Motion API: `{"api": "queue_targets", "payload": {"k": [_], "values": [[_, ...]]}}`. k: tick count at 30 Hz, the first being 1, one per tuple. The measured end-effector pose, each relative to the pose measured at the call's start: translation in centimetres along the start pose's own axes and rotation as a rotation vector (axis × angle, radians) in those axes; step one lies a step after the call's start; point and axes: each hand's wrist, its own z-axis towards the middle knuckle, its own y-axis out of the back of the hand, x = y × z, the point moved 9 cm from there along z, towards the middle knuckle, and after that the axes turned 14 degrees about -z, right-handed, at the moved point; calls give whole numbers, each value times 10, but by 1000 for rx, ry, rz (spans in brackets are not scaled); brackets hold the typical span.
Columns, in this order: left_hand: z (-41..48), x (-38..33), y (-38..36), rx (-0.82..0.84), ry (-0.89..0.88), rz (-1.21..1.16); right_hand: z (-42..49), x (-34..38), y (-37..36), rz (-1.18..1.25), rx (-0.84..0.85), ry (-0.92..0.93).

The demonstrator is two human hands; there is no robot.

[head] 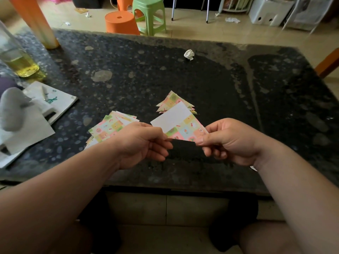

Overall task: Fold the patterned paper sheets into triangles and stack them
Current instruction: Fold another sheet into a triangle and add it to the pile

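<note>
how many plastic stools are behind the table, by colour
orange stools: 2, one up front and one partly hidden behind it
green stool: 1
total: 3

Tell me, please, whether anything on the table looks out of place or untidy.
A crumpled white paper ball lies alone at the far side of the dark table, away from the work. The unfolded patterned sheets by the left hand are fanned out askew, not squared.
</note>
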Motion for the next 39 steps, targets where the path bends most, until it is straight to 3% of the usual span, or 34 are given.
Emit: {"api": "queue_targets", "payload": {"k": [4, 9, 16, 20, 22, 25, 27, 32, 39], "values": [[-2, -2, 5, -19, -22, 34, -1, -2, 2, -10, 16, 3], [4, -16, 35, -161, -76, -23, -1, -12, 19, 66, -52, -22], [8, 19, -4, 60, 48, -129, 12, -20, -17, 165, -52, -6], [19, 15, -3, -39, -29, -135, 13, -22, -42, 84, 41, -20], [21, 12, 4, -44, -9, 31, 17, -22, -28, -12, -50, -1], [23, 14, 13, -30, 45, 650, 24, -16, 11, -272, -350, 45], [24, 14, 13, -22, 66, 965, 26, -12, 20, -356, -435, 68], [28, 8, 11, -37, -44, 1188, 41, -14, 0, -500, -390, 93], [27, 10, 13, -130, -187, 1197, 54, -11, -15, -487, -418, 147]]}}
